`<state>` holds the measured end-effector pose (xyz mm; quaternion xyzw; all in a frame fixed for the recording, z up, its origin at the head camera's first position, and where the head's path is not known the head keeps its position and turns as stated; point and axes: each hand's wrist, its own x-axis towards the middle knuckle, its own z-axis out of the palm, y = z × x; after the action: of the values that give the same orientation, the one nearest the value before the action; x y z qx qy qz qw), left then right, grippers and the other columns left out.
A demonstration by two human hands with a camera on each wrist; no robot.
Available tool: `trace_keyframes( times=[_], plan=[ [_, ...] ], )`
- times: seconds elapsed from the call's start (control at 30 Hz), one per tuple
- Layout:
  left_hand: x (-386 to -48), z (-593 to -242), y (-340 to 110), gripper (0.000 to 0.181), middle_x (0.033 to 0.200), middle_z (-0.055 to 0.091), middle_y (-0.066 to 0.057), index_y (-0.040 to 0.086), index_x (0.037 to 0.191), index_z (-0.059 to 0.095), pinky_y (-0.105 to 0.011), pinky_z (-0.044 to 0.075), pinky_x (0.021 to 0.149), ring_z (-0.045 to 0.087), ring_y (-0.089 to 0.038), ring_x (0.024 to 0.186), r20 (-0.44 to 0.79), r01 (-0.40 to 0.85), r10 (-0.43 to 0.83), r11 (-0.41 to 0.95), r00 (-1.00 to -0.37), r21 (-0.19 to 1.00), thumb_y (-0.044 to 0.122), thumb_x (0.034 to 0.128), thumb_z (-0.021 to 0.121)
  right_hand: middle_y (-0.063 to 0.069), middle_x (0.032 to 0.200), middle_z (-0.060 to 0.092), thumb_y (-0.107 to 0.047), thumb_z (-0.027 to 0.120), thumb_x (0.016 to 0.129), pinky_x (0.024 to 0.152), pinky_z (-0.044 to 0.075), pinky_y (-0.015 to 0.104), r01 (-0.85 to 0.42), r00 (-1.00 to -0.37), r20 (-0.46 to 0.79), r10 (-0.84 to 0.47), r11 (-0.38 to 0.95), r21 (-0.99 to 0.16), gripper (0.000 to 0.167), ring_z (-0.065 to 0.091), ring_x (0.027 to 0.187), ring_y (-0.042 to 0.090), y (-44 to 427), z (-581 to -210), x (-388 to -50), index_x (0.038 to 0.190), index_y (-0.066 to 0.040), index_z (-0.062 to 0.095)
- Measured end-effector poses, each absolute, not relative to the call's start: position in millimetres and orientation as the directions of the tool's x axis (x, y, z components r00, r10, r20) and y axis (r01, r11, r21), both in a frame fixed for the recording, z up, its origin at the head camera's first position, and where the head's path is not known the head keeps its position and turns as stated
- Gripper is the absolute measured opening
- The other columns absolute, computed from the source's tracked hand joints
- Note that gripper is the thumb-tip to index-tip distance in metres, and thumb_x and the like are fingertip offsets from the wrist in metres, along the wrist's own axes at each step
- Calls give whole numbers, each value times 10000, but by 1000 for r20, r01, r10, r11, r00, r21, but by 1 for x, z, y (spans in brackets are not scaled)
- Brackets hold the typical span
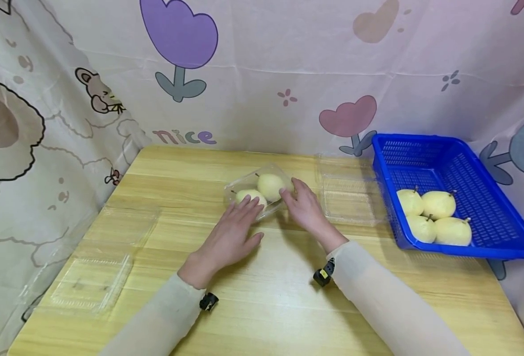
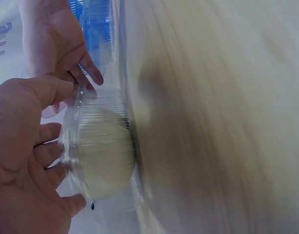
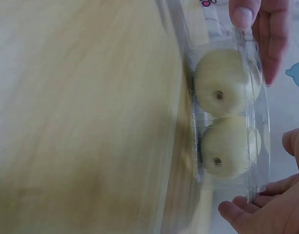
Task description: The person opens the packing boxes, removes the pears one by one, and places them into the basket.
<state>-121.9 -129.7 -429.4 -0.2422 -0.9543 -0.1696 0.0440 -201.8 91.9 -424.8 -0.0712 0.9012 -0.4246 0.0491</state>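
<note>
A clear plastic clamshell box (image 1: 274, 206) stands on the table with two pale yellow pears (image 1: 271, 187) inside. Its lid lies over the fruit, but I cannot tell whether the rim is fully snapped. My left hand (image 1: 231, 237) rests on the lid's near left part, fingers fairly straight. At the box's right end, my right hand (image 1: 306, 207) touches the corner with its thumb and fingertips. In the right wrist view both pears (image 3: 225, 146) show through the box wall, between my two hands. The left wrist view shows my left fingers along the lid's edge.
To the right, a blue plastic basket (image 1: 502, 217) holds several pears (image 1: 438, 204). Next to it lies an open clear box (image 1: 351, 198). Another open clear box (image 1: 93, 282) lies at the table's left edge. A printed curtain (image 1: 253, 59) hangs behind the wooden table (image 1: 266, 306).
</note>
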Motion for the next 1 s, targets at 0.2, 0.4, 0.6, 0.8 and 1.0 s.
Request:
trace_keyframes(
  times=[0.2,0.4,0.6,0.8,1.0],
  plan=[
    [-124,-432,-130,776,1731,274,-139,49,1643,343,-542,117,1339,176,-301,1634,156,458,431,831,-889,315,371,1024,682,255,1666,360,-431,521,1093,1270,305,599,-124,-983,5,-183,644,-755,711,368,1529,451,94,-426,-191,1615,19,349],
    [-129,-431,-130,859,1754,166,-173,33,1668,249,-582,65,1332,78,-327,1646,109,403,389,868,-915,290,406,1023,676,280,1571,479,-394,549,1094,1216,394,607,-225,-973,105,-206,734,-641,641,457,1463,455,95,-428,-177,1537,58,455],
    [-134,-429,-133,917,1756,137,-192,12,1670,220,-584,35,1331,36,-340,1646,74,370,364,889,-928,270,454,1013,684,268,1568,490,-445,522,1101,1211,422,561,-372,-924,233,-303,854,-363,657,457,1467,426,93,-429,-175,1503,73,497],
    [-136,-427,-133,894,1751,175,-196,10,1664,251,-553,85,1340,69,-342,1646,72,383,377,888,-923,253,474,1022,665,252,1695,314,-536,434,1111,1329,192,532,-515,-854,194,-483,838,-179,764,267,1598,393,91,-430,-183,1608,40,361],
    [-136,-426,-133,893,1750,179,-195,8,1662,254,-570,116,1334,83,-345,1644,74,381,374,893,-924,241,475,1021,664,210,1739,213,-581,361,1113,1332,159,542,-527,-850,112,-515,835,-156,811,162,1632,359,90,-435,-183,1661,5,243]
  ],
)
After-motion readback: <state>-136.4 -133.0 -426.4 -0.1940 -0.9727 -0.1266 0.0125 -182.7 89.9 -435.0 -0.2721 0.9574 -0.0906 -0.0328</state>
